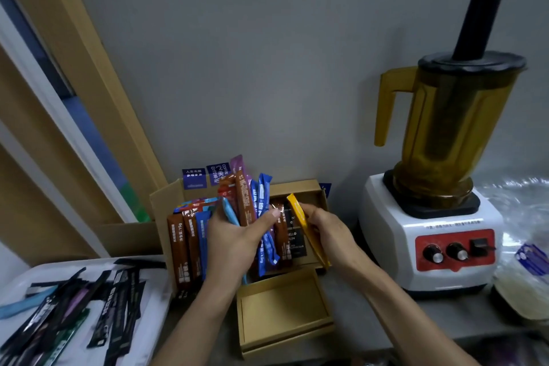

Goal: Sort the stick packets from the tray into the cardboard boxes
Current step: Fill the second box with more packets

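My left hand (pixel 234 235) gripped a fan of brown, blue and purple stick packets (pixel 245 202) at the centre of the view. My right hand (pixel 325 226) pinched one yellow packet (pixel 298 207) over the small cardboard box (pixel 297 186) at 1 o'clock. Brown and blue packets already stood in the large cardboard box (pixel 166 202) at 9 o'clock. The white tray (pixel 157 300) at 8 o'clock held many dark packets, so I judged the sorting about half done.
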{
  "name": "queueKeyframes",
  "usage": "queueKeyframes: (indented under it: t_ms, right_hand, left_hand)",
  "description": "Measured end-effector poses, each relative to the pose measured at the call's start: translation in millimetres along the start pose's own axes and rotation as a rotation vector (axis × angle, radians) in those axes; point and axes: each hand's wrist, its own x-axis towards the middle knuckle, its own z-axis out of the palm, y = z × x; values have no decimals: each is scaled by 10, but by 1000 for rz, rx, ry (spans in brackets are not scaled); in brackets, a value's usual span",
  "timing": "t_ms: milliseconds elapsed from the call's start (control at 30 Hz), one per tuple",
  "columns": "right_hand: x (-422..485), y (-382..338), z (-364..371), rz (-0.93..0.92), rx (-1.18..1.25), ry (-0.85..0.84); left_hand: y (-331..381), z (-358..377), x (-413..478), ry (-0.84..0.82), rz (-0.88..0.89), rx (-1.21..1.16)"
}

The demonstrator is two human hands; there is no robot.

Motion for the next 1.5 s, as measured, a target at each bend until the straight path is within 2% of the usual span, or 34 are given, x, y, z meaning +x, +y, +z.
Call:
queueKeyframes:
  t_ms: [133, 400, 567, 733, 800, 833, 933, 1067, 1200, 1267, 1300, 1333, 1400, 1467, 1500]
  right_hand:
    - [-129, -32, 17, -110, 43, -1]
    - [-144, 13, -83, -95, 34, 53]
    - [-118, 17, -75, -75, 110, 13]
    - [-113, 42, -109, -42, 116, -47]
    - [-82, 77, -89, -29, 34, 17]
    - [-33, 117, -76, -34, -62, 105]
    - [168, 272, -18, -75, -484, 388]
    - [390, 392, 139, 15, -797, 414]
    - [408, 352, 186, 23, -922, 433]
    - [320, 271, 158, -60, -842, 472]
    - [258, 213, 134, -112, -696, 466]
    - [200, 157, 105, -154, -504, 421]
    - [48, 29, 56, -153, -165, 222]
    - [-83, -28, 5, -119, -47, 63]
    - [-125, -28, -18, -120, -50, 37]
  left_hand:
    - [1, 141, 65, -17, -14, -22]
    - [26, 193, 34, -30, -43, -225]
    - [53, 188, 64, -18, -1, -156]
    - [60, 144, 133, 22, 5, -184]
    - [65, 124, 133, 30, 21, -159]
    - [57, 114, 133, 37, 30, -154]
    - [44, 84, 113, 64, 16, -178]
    - [-4, 87, 72, 42, -3, -180]
    - [-42, 82, 68, -4, -50, -235]
    - [-59, 72, 75, -44, -93, -281]
    - [-67, 68, 74, -66, -111, -293]
    - [-74, 70, 73, -86, -121, -299]
    - [-94, 86, 67, -114, -105, -290]
    - [-106, 120, 62, -113, -86, -254]
    - [-111, 139, 64, -111, -86, -236]
